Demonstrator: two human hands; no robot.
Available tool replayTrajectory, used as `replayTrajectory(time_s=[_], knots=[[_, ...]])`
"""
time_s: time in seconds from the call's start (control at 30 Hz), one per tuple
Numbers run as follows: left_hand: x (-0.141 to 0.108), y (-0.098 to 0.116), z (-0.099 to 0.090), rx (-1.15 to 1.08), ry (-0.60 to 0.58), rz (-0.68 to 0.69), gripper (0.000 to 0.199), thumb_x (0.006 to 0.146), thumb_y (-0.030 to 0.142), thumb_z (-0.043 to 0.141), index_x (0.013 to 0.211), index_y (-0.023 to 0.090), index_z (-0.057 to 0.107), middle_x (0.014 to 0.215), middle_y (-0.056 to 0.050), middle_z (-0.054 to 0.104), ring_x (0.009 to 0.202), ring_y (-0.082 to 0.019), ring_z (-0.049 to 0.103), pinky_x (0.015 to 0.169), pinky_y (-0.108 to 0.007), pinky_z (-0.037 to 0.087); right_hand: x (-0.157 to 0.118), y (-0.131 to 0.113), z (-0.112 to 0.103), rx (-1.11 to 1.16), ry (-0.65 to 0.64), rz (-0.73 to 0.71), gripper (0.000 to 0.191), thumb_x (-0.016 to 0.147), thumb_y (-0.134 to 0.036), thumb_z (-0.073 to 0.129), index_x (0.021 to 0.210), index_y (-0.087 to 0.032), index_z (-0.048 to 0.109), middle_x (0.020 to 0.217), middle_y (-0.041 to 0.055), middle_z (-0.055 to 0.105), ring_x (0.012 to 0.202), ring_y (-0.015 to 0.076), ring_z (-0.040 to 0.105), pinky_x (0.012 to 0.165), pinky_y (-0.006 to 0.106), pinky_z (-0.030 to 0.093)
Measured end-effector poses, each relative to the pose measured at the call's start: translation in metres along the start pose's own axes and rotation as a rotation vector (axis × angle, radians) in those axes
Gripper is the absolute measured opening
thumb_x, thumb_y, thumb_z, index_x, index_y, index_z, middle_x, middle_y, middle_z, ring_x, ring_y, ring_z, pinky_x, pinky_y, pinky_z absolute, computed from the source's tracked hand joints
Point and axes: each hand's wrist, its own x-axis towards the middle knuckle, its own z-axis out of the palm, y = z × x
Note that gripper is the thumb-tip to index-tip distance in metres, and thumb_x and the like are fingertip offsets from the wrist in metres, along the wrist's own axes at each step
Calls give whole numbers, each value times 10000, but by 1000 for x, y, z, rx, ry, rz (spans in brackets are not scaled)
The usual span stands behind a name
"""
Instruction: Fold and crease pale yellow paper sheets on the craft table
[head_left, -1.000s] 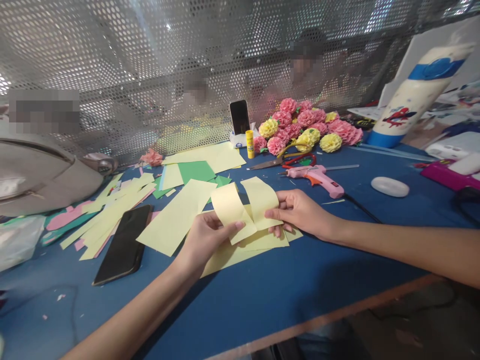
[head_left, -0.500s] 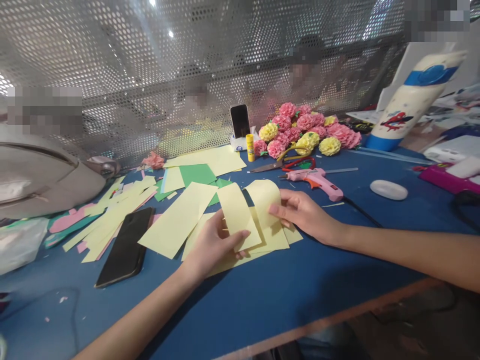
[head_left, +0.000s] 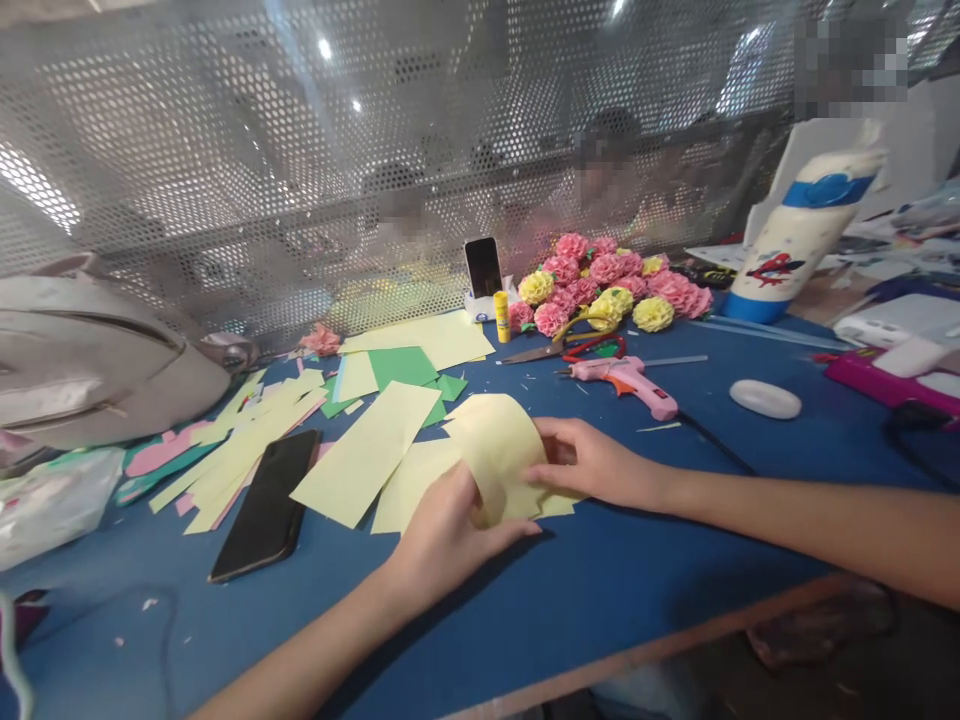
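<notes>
A pale yellow sheet of paper (head_left: 499, 450) bends into a curve between my two hands, its rounded fold facing away from me. My right hand (head_left: 592, 465) pinches its right side, thumb in front and fingers partly behind. My left hand (head_left: 446, 530) is at the lower left of the sheet, thumb along the bottom edge; its other fingers are mostly hidden. Under and beside the sheet lie more yellow pieces, one a flat rectangle (head_left: 367, 455) to the left.
A black phone (head_left: 266, 505) and paper strips (head_left: 255, 450) lie left, near a bag (head_left: 97, 350). Beyond my hands are scissors (head_left: 536, 352), a glue stick (head_left: 502, 316), a pink glue gun (head_left: 626, 380) and paper flowers (head_left: 592, 275). A bottle (head_left: 795, 240) stands right.
The separate strip in my left hand no longer shows apart from the right-hand paper; one wide curved sheet is seen between the hands. My left hand has shifted toward me, and the view has tilted up slightly.
</notes>
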Motion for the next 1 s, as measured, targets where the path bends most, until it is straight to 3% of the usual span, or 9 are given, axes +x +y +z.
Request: replayTrajectory(time_s=[0.1, 0.2, 0.27, 0.4, 0.57, 0.67, 0.77, 0.9, 1.0], knots=[[1, 8, -3, 176, 30, 106, 578, 819, 516, 700, 1288, 200, 586, 1302, -160, 616, 1196, -370, 570, 1000, -465, 456, 3, -1, -1, -14, 53, -50, 478, 772, -388, 780, 1162, -173, 607, 1077, 66, 688, 1014, 218, 649, 896, 344, 521], [4, 15, -8, 159, 34, 147, 552, 865, 491, 653, 1322, 189, 581, 1382, -162, 559, 1281, -363, 504, 1081, -464, 392, 4, -4, -3, -39, 1, -58, 469, 792, -393, 758, 1175, -173, 600, 1091, 70, 683, 1022, 216, 644, 914, 344, 502], [5, 21, -12, -15, 17, 102, 537, 876, 464, 651, 1336, 196, 573, 1391, -145, 559, 1307, -338, 490, 1113, -446, 369, 3, -8, -6, -126, -92, -31, 404, 856, -406, 684, 1171, -163, 616, 1090, 76, 676, 997, 214, 636, 870, 333, 503], [5, 33, -20, -612, 46, -38, 585, 901, 373, 631, 1445, 257, 452, 1369, -108, 589, 1269, -305, 542, 1056, -448, 443, 2, -21, -10, -334, -292, 26, 328, 940, -387, 562, 1122, -125, 639, 1029, 71, 655, 854, 176, 591, 704, 267, 469], [7, 39, -25, -875, 110, -48, 636, 878, 309, 665, 1462, 267, 418, 1068, -65, 660, 1015, -249, 632, 903, -392, 521, 9, -31, -5, -244, -308, 28, 331, 975, -403, 504, 1147, -147, 621, 1057, 54, 625, 939, 175, 578, 776, 259, 457], [10, 38, -23, -914, 164, 0, 493, 918, 313, 614, 1392, 262, 491, 844, 1, 583, 850, -189, 624, 861, -344, 520, 11, -29, 5, -104, -288, 71, 282, 947, -399, 554, 1067, -156, 634, 1040, 42, 635, 982, 189, 589, 864, 298, 466], [10, 39, -19, -933, 222, 28, 317, 956, 350, 536, 1260, 266, 570, 748, 20, 529, 798, -189, 620, 824, -333, 527, 8, -26, 17, -37, -243, 148, 245, 888, -406, 641, 985, -181, 649, 965, 33, 680, 874, 195, 645, 786, 310, 514], [10, 35, -33, -746, 329, 25, 303, 974, 428, 459, 1191, 268, 597, 1105, -49, 666, 1138, -268, 600, 955, -373, 506, 9, -35, 13, 4, -130, 143, 255, 878, -463, 641, 922, -215, 680, 930, 41, 736, 796, 188, 695, 713, 281, 543], [11, 14, -67, -492, 380, -1, 449, 924, 493, 511, 1304, 255, 531, 1369, -85, 583, 1335, -331, 471, 1076, -442, 417, 23, -49, -12, -23, 59, 69, 305, 801, -459, 725, 933, -189, 669, 872, 34, 732, 818, 183, 687, 705, 260, 541]])
